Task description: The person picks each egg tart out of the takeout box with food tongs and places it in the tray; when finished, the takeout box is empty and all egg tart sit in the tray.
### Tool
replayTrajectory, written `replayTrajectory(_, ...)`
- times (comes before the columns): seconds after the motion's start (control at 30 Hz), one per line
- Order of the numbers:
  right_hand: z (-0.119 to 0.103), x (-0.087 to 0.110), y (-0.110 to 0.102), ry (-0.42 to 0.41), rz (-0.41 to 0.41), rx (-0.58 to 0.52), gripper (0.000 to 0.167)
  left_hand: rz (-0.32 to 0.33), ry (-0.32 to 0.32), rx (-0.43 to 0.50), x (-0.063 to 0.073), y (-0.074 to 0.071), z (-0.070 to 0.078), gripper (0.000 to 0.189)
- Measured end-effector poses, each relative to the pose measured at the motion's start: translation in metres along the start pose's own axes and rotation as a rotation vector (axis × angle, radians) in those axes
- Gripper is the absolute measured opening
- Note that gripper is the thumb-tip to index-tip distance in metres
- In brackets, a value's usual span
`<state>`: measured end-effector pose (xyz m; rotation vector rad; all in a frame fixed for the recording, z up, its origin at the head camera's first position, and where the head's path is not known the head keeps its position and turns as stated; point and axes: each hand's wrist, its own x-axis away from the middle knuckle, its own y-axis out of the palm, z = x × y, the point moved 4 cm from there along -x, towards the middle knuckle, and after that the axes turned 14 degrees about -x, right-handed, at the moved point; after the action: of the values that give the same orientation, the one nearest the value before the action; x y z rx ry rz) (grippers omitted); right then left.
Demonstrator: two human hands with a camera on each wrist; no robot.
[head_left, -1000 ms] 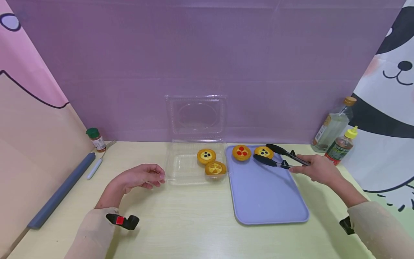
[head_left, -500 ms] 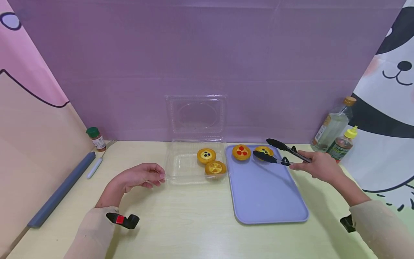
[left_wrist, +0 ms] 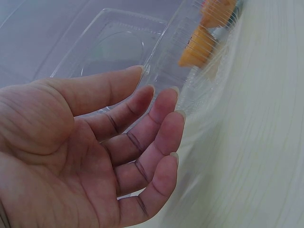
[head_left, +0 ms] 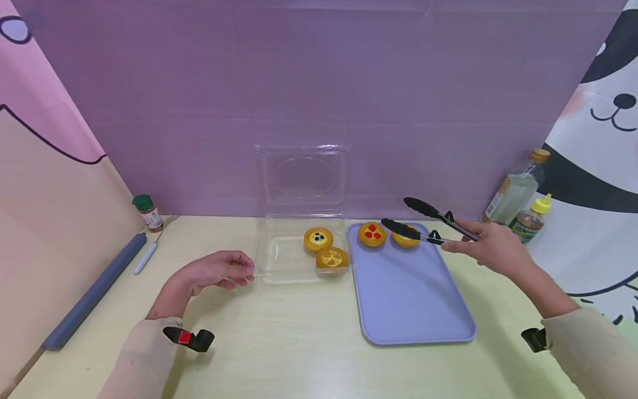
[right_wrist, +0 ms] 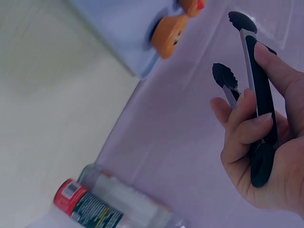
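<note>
My right hand (head_left: 495, 246) grips black-tipped tongs (head_left: 461, 226), its thumb and fingers curled round the arms. The tongs' tips are spread apart with nothing between them, raised over the back of the lilac tray (head_left: 413, 299). One tip partly covers a tart (head_left: 405, 239) on the tray; a tart with red topping (head_left: 372, 234) sits to its left. With thumb and fingertips my left hand (left_wrist: 109, 123) pinches the near left corner of a clear plastic clamshell box (head_left: 281, 244), whose lid stands up. Inside are a tart with dark dots (head_left: 318, 239) and a yellow-topped tart (head_left: 332, 258).
A glass bottle (head_left: 515, 194) and a yellow-capped bottle (head_left: 529, 220) stand behind my right hand. To the left are a green-capped jar (head_left: 148, 213), a fork (head_left: 147, 257) with a light handle and a long blue roll (head_left: 97, 293). A purple backdrop (head_left: 199, 138) borders the table's rear.
My right hand has lifted the tongs up and slightly left, off the dark-dotted tart on the tray. The tart stays in place. My left hand keeps its position at the box corner.
</note>
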<state>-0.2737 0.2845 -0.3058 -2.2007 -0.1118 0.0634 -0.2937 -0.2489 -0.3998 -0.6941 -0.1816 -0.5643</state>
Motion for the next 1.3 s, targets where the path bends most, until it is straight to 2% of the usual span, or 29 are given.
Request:
replayTrajectory(0.2, -0.034, 0.003, 0.021, -0.088, 0.04, -0.008, 0.083, 0.009, -0.01, -0.005, 0.001, -0.002, 0.0, 0.031)
replayTrajectory(0.43, -0.07, 0.005, 0.053, -0.157, 0.034, -0.014, 0.077, -0.002, 0.013, -0.011, 0.002, 0.0, 0.001, 0.032)
replayTrajectory(0.63, -0.096, -0.004, 0.075, -0.157, 0.004, -0.015, 0.074, -0.008, 0.017, -0.005, 0.002, 0.001, 0.001, 0.031)
replayTrajectory(0.83, -0.118, -0.016, 0.092, -0.166, -0.024, 0.044, 0.075, -0.009, 0.007, -0.004, 0.0, 0.0, 0.0, 0.029)
replayTrajectory(0.93, -0.123, -0.021, 0.099, -0.15, -0.037, 0.071, 0.075, -0.007, 0.007, -0.005, 0.0, 0.0, 0.001, 0.03)
replayTrajectory(1.1, -0.125, -0.028, 0.112, -0.073, -0.085, 0.094, 0.078, -0.006, 0.006, 0.0, 0.0, 0.0, 0.001, 0.031)
replayTrajectory(1.3, -0.128, -0.031, 0.118, -0.055, -0.076, 0.124, 0.077, 0.0, -0.006, -0.007, 0.0, 0.0, 0.001, 0.031)
